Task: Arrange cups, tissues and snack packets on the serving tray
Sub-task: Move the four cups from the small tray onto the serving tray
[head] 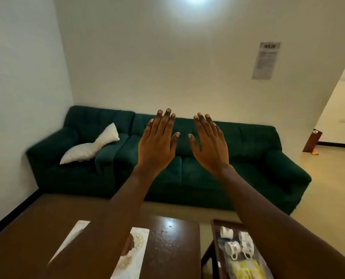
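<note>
White ceramic cups with blue flower print (232, 248), four that we count, sit clustered toward the far end of a dark brown rimmed wooden tray (215, 234). Yellow snack packets (246, 268) lie at its near edge, just beside the cups. Our left hand (157, 146) and right hand (209, 146) are raised well above all this, backs toward us, fingers straight and spread, grasping nothing. Left of the tray a dark brown polished wooden table (173, 248) carries a white patterned runner (135, 250) across its middle. Beyond stand a dark green fabric sofa (248, 158) with a white pillow (91, 148) and a grey paper notice (265, 61) on the wall.
</note>
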